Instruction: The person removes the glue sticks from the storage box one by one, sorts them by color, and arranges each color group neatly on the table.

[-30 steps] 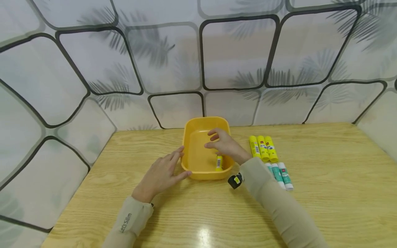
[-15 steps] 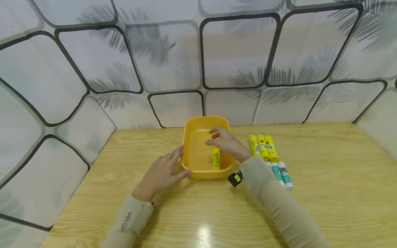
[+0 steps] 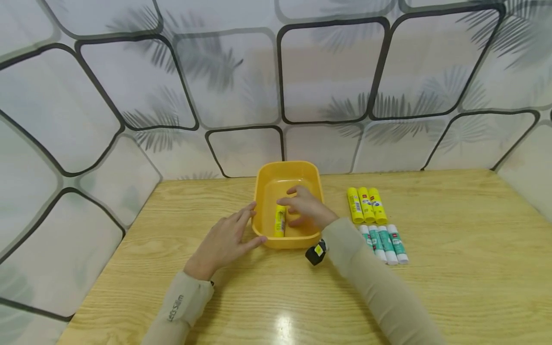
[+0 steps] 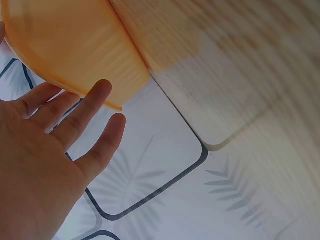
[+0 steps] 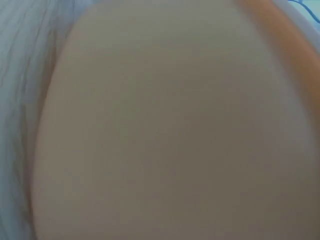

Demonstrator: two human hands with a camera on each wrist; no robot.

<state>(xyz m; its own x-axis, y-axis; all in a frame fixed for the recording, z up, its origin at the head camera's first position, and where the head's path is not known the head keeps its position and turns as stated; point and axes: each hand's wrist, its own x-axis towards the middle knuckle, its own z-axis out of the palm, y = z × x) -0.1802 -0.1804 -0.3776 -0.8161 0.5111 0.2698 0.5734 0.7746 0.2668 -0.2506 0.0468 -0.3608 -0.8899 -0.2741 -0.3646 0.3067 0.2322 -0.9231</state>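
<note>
A yellow glue stick (image 3: 280, 221) lies lengthwise inside the orange-yellow plastic bin (image 3: 286, 243), near its front wall. Over the bin, my right hand (image 3: 307, 206) reaches in from the right. Its forefinger overlaps the far end of the stick, while the thumb lies apart on the stick's right side. My left hand (image 3: 222, 244), fingers spread and relaxed, stays at the bin's left side with fingertips and thumb at the rim. The left wrist view shows those fingers (image 4: 82, 117) beside the bin wall (image 4: 117, 85). Blurred skin fills most of the right wrist view.
To the right of the bin, three yellow glue sticks (image 3: 366, 205) lie side by side on the wooden table (image 3: 465, 239). A row of several green-and-white glue sticks (image 3: 384, 244) lies in front of them. A patterned backdrop (image 3: 241, 81) stands behind the table.
The glue stick in the bin has shifted left from the right side. My right hand has moved slightly left and nearer, uncovering more of the green-and-white row. The left hand has stayed put.
</note>
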